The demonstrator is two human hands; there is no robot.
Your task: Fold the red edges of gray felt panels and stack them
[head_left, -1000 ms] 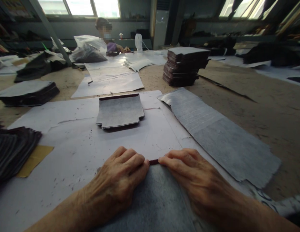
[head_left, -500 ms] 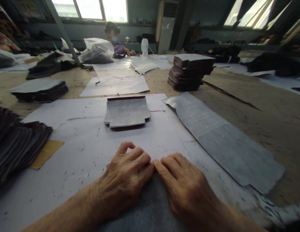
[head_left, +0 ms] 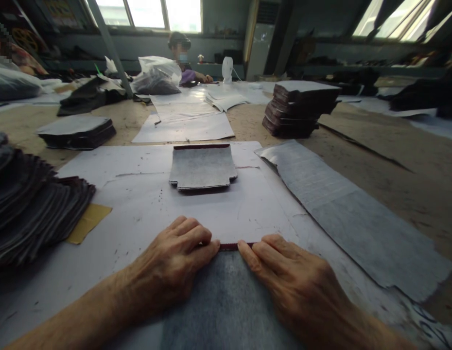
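Observation:
A grey-backed sheet, perhaps leather or fabric, lies in front of me with a narrow dark red strip folded over along its far edge. My left hand is closed at the left part of that fold, thumb and curled fingers on it. On the right part of the same fold, my right hand presses with its fingers held together. Between my fingertips a short length of the red fold shows. Just beyond lies a small stack of notched grey pieces, its far edge also dark red.
White paper covers the table under my hands. At left stands a fanned pile of dark pieces by a yellow card. A long grey piece lies right, a tall stack behind it. A person sits across.
My hands have slid apart along the far edge, baring the red fold between them. The whole view has shifted slightly, so things appear farther right.

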